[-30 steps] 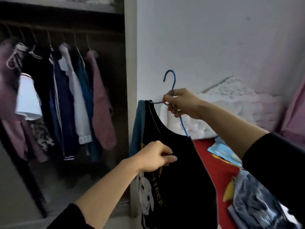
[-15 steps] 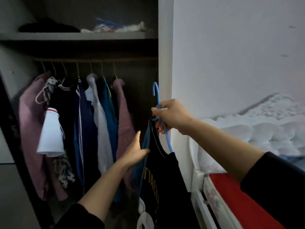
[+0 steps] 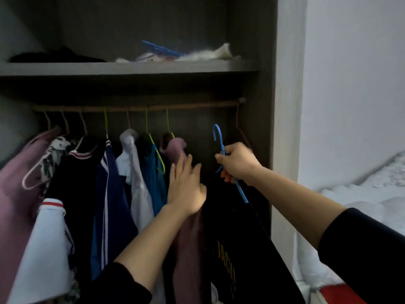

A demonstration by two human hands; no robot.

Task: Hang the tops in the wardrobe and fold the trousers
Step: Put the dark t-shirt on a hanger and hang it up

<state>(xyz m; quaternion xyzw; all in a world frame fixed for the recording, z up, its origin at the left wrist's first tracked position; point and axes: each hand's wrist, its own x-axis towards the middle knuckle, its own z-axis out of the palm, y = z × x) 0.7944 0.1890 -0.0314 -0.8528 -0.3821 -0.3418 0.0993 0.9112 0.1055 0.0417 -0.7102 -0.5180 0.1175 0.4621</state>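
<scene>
facing the wardrobe (image 3: 260,51) squarely now, we have swung away from the bed and bare wall that filled our view a second ago; only a strip of white bedding (image 3: 361,205) shows at the right edge. the rail (image 3: 197,105) under the shelf (image 3: 131,68) runs across the opening, with a row of hung clothes (image 3: 105,183) crowded to its left and a bare stretch toward its right end, where one thin pinkish hanger (image 3: 237,119) hangs at the far end.

the black top (image 3: 241,238) with yellow lettering has come with us. a second ago it dangled in front of the wall; now it hangs inside the opening, below that bare stretch, on the blue hanger (image 3: 240,191).

our left hand (image 3: 186,189), which was at the top's front, has let go of it. it lies with straight, spread fingers against the dusty pink garment (image 3: 188,249), the last in the row, seemingly pushing it leftward. our right hand (image 3: 237,164) grips the blue hanger at its neck, fingers curled round the wire. the hook (image 3: 217,130) stands upright, curling to the left, below the rail and not yet over it.

we judge this top's hanging nearly done: the gap is held open, and the hook needs only to rise above the rail and drop onto it. the trousers are out of view.
</scene>
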